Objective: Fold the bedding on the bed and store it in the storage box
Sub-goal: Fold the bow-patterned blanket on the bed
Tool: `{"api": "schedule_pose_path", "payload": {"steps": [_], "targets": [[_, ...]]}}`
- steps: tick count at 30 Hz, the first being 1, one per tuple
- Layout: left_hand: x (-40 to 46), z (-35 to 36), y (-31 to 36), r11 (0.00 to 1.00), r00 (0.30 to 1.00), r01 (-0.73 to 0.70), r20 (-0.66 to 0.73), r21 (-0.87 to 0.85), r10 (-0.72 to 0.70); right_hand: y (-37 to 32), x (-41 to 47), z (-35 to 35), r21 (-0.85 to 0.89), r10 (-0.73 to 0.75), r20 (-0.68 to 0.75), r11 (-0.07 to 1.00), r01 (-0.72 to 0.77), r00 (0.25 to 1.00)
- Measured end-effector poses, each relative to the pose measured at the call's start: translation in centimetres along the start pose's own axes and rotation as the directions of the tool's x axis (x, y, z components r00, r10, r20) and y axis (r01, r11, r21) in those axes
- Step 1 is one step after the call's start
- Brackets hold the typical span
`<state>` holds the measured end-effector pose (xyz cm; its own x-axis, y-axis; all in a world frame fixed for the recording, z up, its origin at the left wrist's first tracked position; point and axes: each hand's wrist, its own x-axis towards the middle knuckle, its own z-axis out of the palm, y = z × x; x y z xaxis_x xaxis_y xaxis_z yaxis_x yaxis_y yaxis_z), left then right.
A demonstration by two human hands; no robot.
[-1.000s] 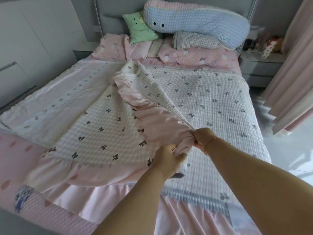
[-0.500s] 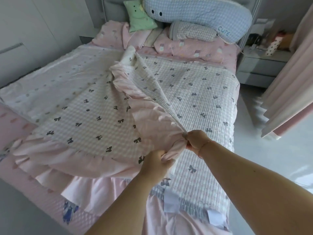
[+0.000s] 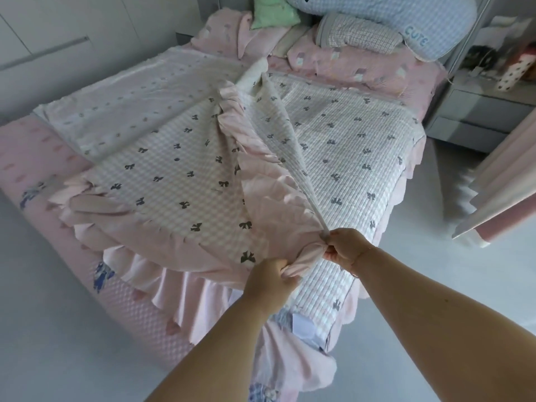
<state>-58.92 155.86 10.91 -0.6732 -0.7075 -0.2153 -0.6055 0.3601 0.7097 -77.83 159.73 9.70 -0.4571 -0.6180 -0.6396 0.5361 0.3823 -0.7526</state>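
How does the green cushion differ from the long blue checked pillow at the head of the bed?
The green cushion is plain pale green; the blue checked pillow has a blue-and-white check and bears the word CUTE. The green cushion is small, while the blue checked pillow is much longer. The green cushion sits to the left, the blue checked pillow to the right. Both are cut off by the top edge of the view.

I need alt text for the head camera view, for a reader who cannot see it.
Two bare hands, left hand and right hand, grip the pink ruffled corner of a bow-print quilt, lifted over a bed with pillows at its head.
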Motion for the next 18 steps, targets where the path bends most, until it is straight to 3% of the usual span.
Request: {"api": "schedule_pose_path", "payload": {"steps": [13, 16, 18], "targets": [[-7.2, 10.7, 4.5, 0.990, 0.991, 0.133, -0.037, 0.034, -0.132, 5.5, -4.2, -10.5, -0.112, 0.006, 0.044, 0.994, -0.001, 0.999], [-8.1, 12.8, 4.7, 0.970, 0.971, 0.218, 0.072, 0.109, -0.226, 7.3, -4.2, -12.3, -0.222, 0.060, 0.019, 0.973, -0.054, 0.998], [-7.9, 13.7, 5.0, 0.944, 0.931, 0.262, 0.205, 0.198, -0.302, 7.6, -3.6, -13.4, -0.454, 0.081, 0.009, 0.888, -0.068, 0.997]]}}
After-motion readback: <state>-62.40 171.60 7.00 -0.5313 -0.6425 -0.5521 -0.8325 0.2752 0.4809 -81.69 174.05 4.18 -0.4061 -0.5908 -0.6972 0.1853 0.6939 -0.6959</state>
